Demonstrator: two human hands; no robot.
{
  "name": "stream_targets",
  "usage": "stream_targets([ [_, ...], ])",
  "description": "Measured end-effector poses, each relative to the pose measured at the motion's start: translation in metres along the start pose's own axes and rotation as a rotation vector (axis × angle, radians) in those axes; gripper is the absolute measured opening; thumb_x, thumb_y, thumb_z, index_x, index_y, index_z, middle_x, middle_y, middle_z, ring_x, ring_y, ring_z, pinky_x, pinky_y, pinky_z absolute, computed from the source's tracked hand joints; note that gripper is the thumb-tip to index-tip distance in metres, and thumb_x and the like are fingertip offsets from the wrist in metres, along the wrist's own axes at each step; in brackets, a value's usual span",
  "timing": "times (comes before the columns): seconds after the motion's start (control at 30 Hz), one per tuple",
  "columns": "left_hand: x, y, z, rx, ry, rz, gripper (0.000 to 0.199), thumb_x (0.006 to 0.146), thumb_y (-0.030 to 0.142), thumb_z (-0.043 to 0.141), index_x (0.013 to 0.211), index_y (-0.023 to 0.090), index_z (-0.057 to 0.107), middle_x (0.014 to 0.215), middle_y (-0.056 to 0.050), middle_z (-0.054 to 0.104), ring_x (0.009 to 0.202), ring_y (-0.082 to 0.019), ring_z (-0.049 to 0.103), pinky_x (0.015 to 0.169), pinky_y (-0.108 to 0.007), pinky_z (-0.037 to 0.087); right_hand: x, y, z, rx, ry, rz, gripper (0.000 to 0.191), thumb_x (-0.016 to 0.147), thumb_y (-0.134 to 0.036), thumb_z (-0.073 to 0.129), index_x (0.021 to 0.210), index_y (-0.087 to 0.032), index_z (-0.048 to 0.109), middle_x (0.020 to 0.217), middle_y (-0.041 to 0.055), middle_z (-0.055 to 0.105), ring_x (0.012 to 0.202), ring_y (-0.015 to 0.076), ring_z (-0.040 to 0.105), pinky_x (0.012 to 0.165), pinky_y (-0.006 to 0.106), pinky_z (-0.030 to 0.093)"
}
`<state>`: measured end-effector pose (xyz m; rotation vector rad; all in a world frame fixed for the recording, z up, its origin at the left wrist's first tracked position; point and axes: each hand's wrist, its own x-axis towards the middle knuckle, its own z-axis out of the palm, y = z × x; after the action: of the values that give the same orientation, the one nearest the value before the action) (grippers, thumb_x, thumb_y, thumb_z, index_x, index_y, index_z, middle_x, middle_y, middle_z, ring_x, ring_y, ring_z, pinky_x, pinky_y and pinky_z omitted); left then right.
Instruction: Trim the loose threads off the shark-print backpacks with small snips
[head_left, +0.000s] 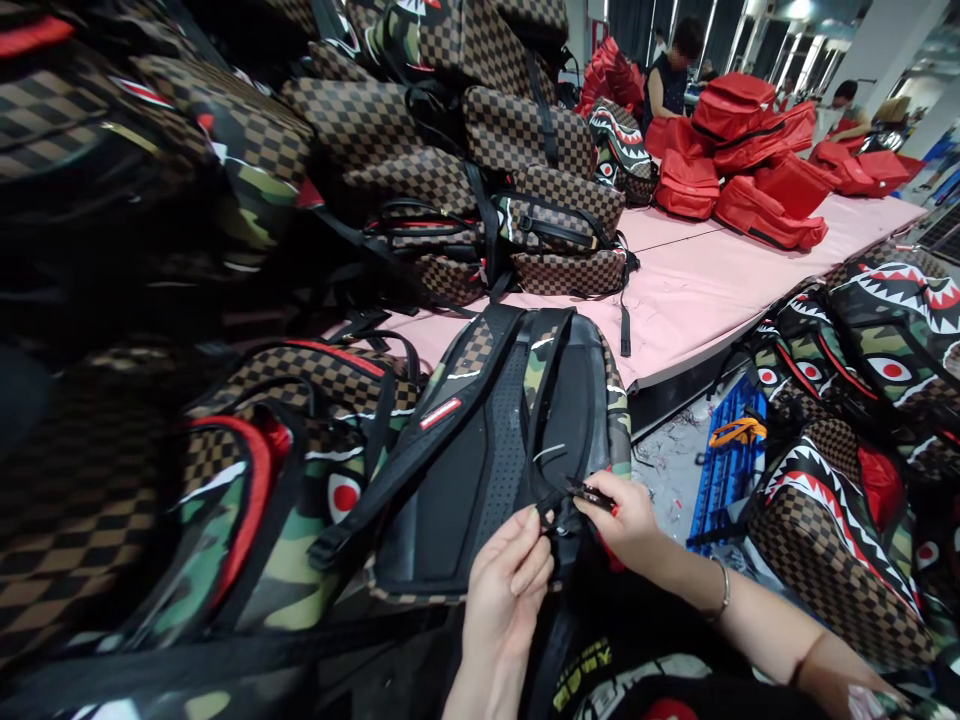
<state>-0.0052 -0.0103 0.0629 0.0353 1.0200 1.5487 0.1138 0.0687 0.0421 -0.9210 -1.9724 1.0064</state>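
A backpack (480,470) lies with its black padded back panel up, its shoulder straps on top and checkered and camouflage trim along its edges. At its lower right, my left hand (514,570) is closed, pinching the black webbing of a shoulder strap (546,400) near its lower end. Close beside it, my right hand (622,520) is wrapped round small black thread snips (592,493), whose tips point left toward the strap end. The exact spot between the two hands is small and partly hidden by the fingers.
Checkered backpacks (525,130) are piled behind on the pink table (690,290). Red backpacks (750,150) stand farther back, near a person (664,85). More shark-face backpacks (840,530) lie at right by a blue crate (724,470). Another backpack (300,480) sits at left.
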Motion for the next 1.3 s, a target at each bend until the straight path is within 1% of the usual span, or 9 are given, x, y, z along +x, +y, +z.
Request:
stream_targets([
  [0.1,0.000,0.000,0.003,0.032,0.034,0.037,0.029,0.055,0.028,0.078,0.068,0.010,0.058,0.042,0.009,0.040,0.030,0.004,0.019,0.032,-0.012,0.013,0.003,-0.004,-0.006,0.028,0.030,-0.112,0.014,0.080,-0.026,0.055,0.086,-0.019,0.066,0.076,0.0021,0.068,0.066,0.0129,0.060,0.061,0.021,0.047],
  [0.33,-0.001,-0.004,0.008,0.085,0.172,0.162,0.024,0.052,0.023,0.074,0.068,0.013,0.059,0.036,0.011,0.037,0.029,0.001,0.024,0.034,-0.013,0.015,0.006,-0.010,0.003,-0.174,0.134,-0.499,0.021,0.083,-0.018,0.047,0.079,-0.018,0.067,0.064,0.0006,0.068,0.049,0.0090,0.055,0.049,0.019,0.042],
  [0.6,-0.004,-0.007,0.016,0.191,0.242,0.302,0.018,0.053,0.021,0.068,0.067,0.013,0.060,0.036,0.007,0.045,0.031,-0.002,0.032,0.034,-0.014,0.017,0.002,-0.010,0.010,-0.394,0.179,-0.487,0.031,0.083,-0.016,0.038,0.064,-0.018,0.062,0.050,0.0000,0.052,0.047,0.0115,0.047,0.049,0.024,0.034],
  [0.73,-0.004,-0.007,0.016,0.167,0.189,0.253,0.022,0.054,0.026,0.072,0.065,0.013,0.058,0.036,0.007,0.044,0.032,-0.001,0.030,0.035,-0.014,0.016,0.003,-0.020,0.003,-0.207,0.023,-0.305,0.023,0.083,-0.019,0.042,0.071,-0.015,0.061,0.060,0.0012,0.058,0.054,0.0108,0.051,0.053,0.021,0.038],
  [0.83,-0.003,-0.006,0.013,0.134,0.140,0.168,0.029,0.053,0.032,0.075,0.064,0.013,0.056,0.034,0.009,0.038,0.032,0.000,0.026,0.035,-0.014,0.015,0.005,-0.030,-0.010,0.022,-0.235,-0.132,0.020,0.083,-0.025,0.050,0.069,-0.015,0.060,0.059,-0.0010,0.058,0.053,0.0086,0.051,0.050,0.018,0.038],
  [0.93,-0.001,-0.005,0.011,0.086,0.110,0.084,0.036,0.049,0.035,0.079,0.064,0.012,0.055,0.035,0.011,0.035,0.031,0.001,0.023,0.035,-0.014,0.012,0.007,-0.032,-0.029,0.159,-0.437,-0.153,0.016,0.080,-0.028,0.057,0.071,-0.015,0.060,0.062,-0.0012,0.060,0.055,0.0082,0.053,0.053,0.017,0.040],
  [1.1,0.001,-0.004,0.009,0.064,0.043,0.054,0.036,0.053,0.036,0.078,0.067,0.011,0.055,0.037,0.011,0.034,0.032,0.002,0.020,0.035,-0.014,0.011,0.008,-0.014,-0.051,-0.030,-0.223,-0.083,0.020,0.081,-0.026,0.055,0.099,-0.017,0.055,0.069,-0.0014,0.061,0.056,0.0094,0.054,0.054,0.019,0.042],
  [1.2,0.001,-0.004,0.009,0.063,0.007,0.033,0.034,0.056,0.035,0.077,0.067,0.011,0.055,0.037,0.011,0.032,0.032,0.002,0.019,0.035,-0.014,0.010,0.008,0.000,-0.053,-0.176,-0.121,-0.318,0.019,0.081,-0.028,0.056,0.096,-0.017,0.058,0.079,0.0041,0.066,0.068,0.0131,0.060,0.063,0.023,0.046],
  [1.3,0.001,-0.004,0.008,0.072,-0.009,0.027,0.032,0.058,0.035,0.075,0.066,0.012,0.055,0.035,0.012,0.030,0.032,0.002,0.018,0.036,-0.015,0.010,0.008,0.009,-0.051,-0.280,-0.095,-0.523,0.017,0.082,-0.029,0.057,0.092,-0.016,0.062,0.071,0.0044,0.067,0.062,0.0130,0.061,0.060,0.023,0.046],
])
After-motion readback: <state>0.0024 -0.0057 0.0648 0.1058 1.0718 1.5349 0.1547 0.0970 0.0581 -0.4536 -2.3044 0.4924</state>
